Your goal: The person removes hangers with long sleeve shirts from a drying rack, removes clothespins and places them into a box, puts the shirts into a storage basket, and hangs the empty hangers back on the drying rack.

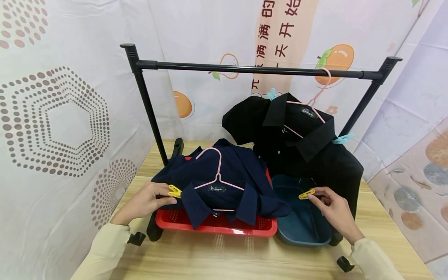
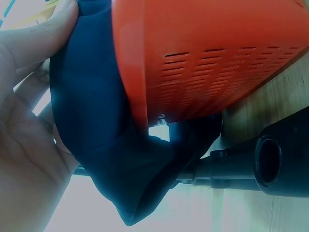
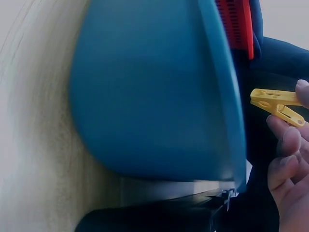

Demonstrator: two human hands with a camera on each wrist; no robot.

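Note:
A navy shirt [image 1: 227, 163] with a pink hanger [image 1: 218, 171] in its collar lies over a red basket [image 1: 217, 229]. My left hand [image 1: 148, 200] holds the shirt's left shoulder, thumb on the near side and fingers behind the cloth. Right beside those fingers, a yellow clothespin [image 1: 174, 191] sits at the shoulder. A second yellow clothespin [image 3: 277, 104] is pinched between thumb and fingers of my right hand [image 1: 330, 206], over the blue basin [image 1: 304, 241]; its jaws point left, toward the shirt.
A black shirt [image 1: 280, 136] with light-blue clothespins [image 1: 343, 139] at its shoulders hangs by a pink hanger [image 1: 325, 83] from the black rack's bar [image 1: 227, 68]. Rack posts [image 1: 150, 109] flank the basket and basin. A patterned curtain [image 1: 196, 35] stands behind the wooden table [image 1: 224, 260].

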